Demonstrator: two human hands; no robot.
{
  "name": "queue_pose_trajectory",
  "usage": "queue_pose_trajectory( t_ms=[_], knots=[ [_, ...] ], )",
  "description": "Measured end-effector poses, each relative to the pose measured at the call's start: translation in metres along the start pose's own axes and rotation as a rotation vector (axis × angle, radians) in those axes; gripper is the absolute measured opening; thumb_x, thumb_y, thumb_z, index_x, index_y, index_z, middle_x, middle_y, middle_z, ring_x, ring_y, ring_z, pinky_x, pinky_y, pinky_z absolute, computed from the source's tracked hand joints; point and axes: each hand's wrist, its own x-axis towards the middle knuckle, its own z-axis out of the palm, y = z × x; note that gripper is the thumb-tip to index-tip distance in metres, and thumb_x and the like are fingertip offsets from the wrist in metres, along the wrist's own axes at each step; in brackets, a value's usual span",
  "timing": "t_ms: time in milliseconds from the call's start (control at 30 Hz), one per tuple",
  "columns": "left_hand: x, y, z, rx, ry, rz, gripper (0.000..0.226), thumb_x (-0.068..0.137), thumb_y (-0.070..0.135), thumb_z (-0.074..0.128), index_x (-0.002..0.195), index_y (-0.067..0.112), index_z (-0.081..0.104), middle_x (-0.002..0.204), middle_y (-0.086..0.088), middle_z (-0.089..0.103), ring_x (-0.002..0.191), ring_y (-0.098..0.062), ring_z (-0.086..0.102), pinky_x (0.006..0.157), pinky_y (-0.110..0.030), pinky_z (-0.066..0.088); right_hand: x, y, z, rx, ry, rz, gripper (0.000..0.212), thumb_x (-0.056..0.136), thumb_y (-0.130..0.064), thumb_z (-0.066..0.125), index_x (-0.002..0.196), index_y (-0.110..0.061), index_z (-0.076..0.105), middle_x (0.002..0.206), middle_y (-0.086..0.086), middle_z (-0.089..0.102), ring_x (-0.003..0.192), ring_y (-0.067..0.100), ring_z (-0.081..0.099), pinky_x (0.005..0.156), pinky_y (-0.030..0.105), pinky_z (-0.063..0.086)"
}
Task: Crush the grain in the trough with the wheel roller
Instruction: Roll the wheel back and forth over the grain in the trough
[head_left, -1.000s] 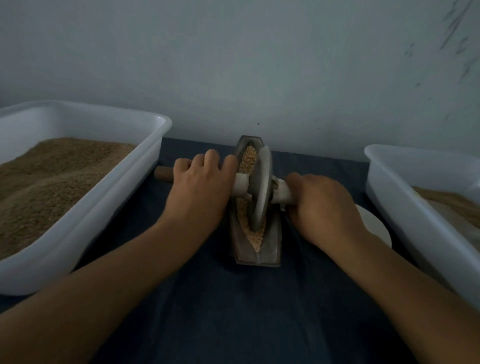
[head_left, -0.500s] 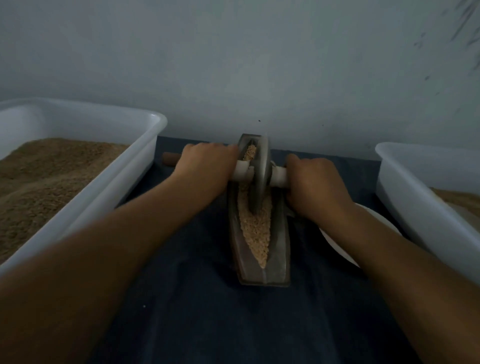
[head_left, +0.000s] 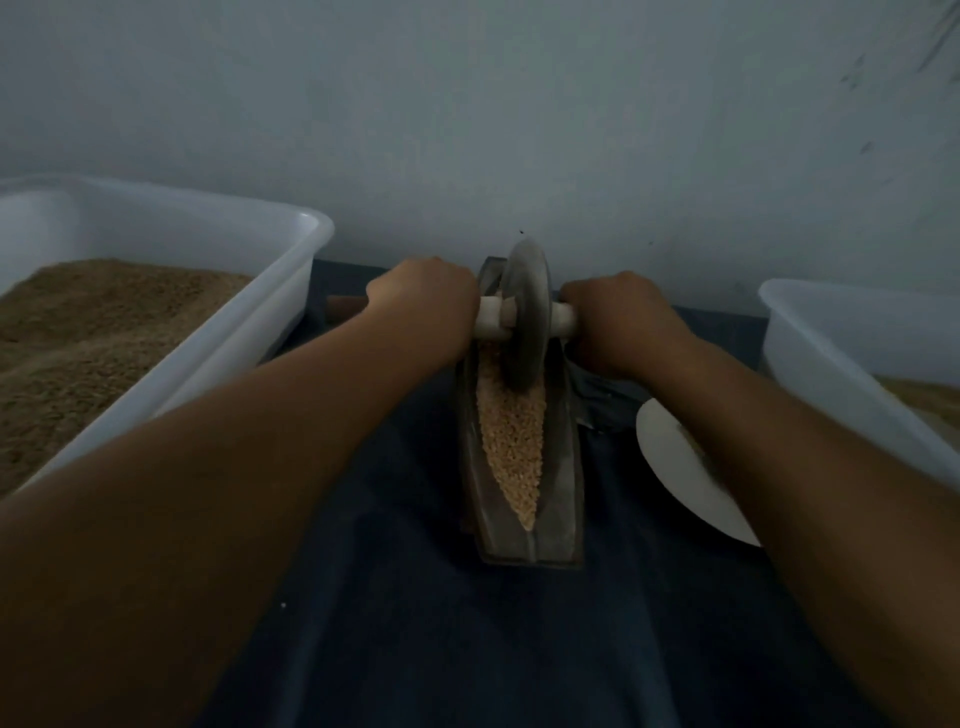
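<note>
1. The wheel roller (head_left: 525, 317) stood upright at the far end of the trough (head_left: 558, 499), hard up against the grey wall (head_left: 519, 114), its disc edge down in the groove.
2. The left hand (head_left: 423, 306) was wrapped round the axle on the wheel's left side, fingers curled over the top; a brown wooden end of the handle (head_left: 340, 307) stuck out past it toward the left tub.
3. The right hand (head_left: 621, 317) was clamped on the axle on the other side, knuckles up. A short pale stretch of the axle (head_left: 493, 325) showed between each hand and the disc.
4. The grain (head_left: 511, 447) lay in the trough's groove, a tan wedge running from under the wheel to a point near the trough's near end.
5. The trough sat lengthwise on a dark blue cloth (head_left: 467, 649) covering the counter, between both forearms.
6. To the left stood a white plastic tub (head_left: 270, 332) filled with brown grain (head_left: 93, 332); its near corner sat just beside the left forearm.
7. To the right, a second white tub (head_left: 831, 343) showed a little brown fill at the frame's edge.
8. A white plate (head_left: 670, 467) lay between the trough and that right tub, and the right forearm crossed over it, hiding much of it.
</note>
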Motion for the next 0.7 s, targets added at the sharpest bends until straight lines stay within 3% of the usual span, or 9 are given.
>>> queue_pose_trajectory(
  t_ms=[133,367,500,700],
  knots=[
    [-0.015,0.003,0.004,0.037,0.077,-0.027,0.028,0.088,0.013,0.065,0.115,0.009,0.058,0.109,-0.011,0.060,0.101,-0.032,0.059,0.074,-0.041,0.042,-0.023,-0.003,0.004,0.056,0.094,0.000,0.025,0.076,-0.026,0.069,0.100,-0.020,0.065,0.094,0.007,0.069,0.084,0.030,0.064,0.062,0.028,0.032],
    [-0.044,0.001,0.005,0.069,0.176,0.038,0.034,0.087,0.016,0.066,0.116,0.012,0.049,0.111,-0.010,0.057,0.097,-0.028,0.058,0.077,-0.038,0.034,-0.065,-0.018,-0.005,0.127,0.192,0.016,0.023,0.073,-0.023,0.071,0.092,-0.015,0.062,0.084,0.007,0.068,0.075,0.031,0.063,0.062,0.030,0.026],
    [-0.063,0.002,0.004,0.100,0.199,0.075,0.043,0.082,0.015,0.069,0.117,0.012,0.043,0.114,-0.011,0.053,0.101,-0.029,0.057,0.083,-0.040,0.038,-0.089,-0.029,-0.011,0.130,0.232,0.008,0.026,0.074,-0.023,0.074,0.093,-0.012,0.059,0.084,0.008,0.065,0.072,0.030,0.060,0.062,0.034,0.035],
    [-0.091,0.006,0.009,0.125,0.310,0.091,0.039,0.083,0.015,0.066,0.112,0.014,0.039,0.110,-0.008,0.049,0.097,-0.024,0.055,0.086,-0.039,0.039,-0.116,-0.039,-0.018,0.096,0.295,0.039,0.027,0.077,-0.025,0.073,0.096,-0.014,0.057,0.085,0.005,0.059,0.071,0.025,0.052,0.063,0.033,0.028]
  ],
)
